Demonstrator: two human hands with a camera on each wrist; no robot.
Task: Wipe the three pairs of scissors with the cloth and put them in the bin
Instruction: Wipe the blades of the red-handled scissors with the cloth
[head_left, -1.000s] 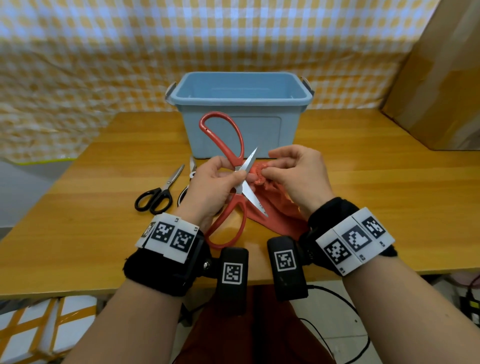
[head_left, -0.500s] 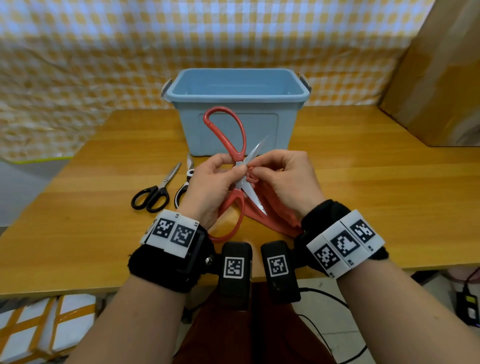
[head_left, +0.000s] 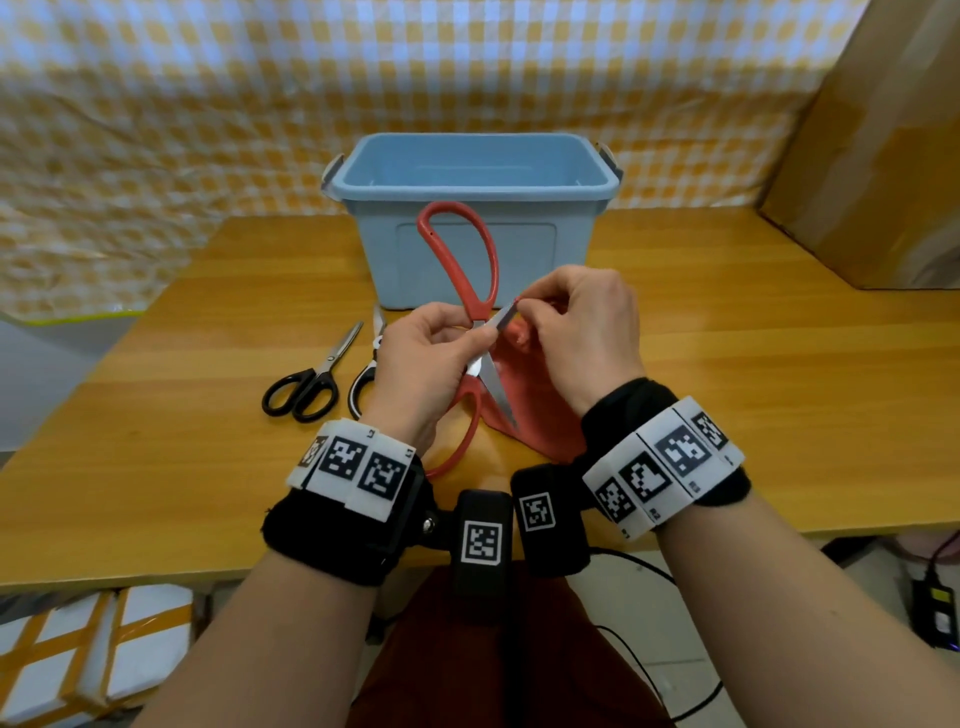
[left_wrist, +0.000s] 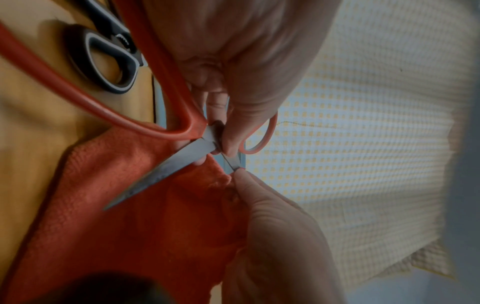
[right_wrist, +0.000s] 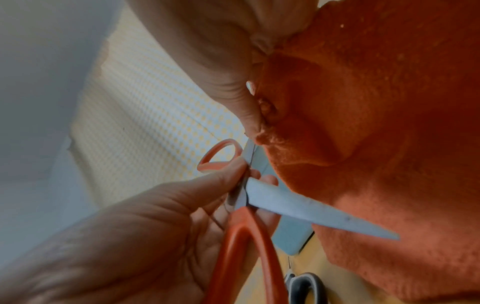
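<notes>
Black wrist straps (head_left: 332, 525) with white square-coded marker bands (head_left: 662, 467), bare forearms.

1. Red-handled scissors (head_left: 480, 312): blades spread open, held above the table, one loop up before the bin.
2. Red cloth (head_left: 540, 410): bunched against the upper blade, its lower part draped to the table.
3. Black-handled scissors (head_left: 311, 382): closed, flat on the table.
4. Black-and-white-handled scissors (head_left: 366, 374): flat, just beside them.
5. Blue bin (head_left: 467, 228): upright, open-topped, behind all three.
</notes>
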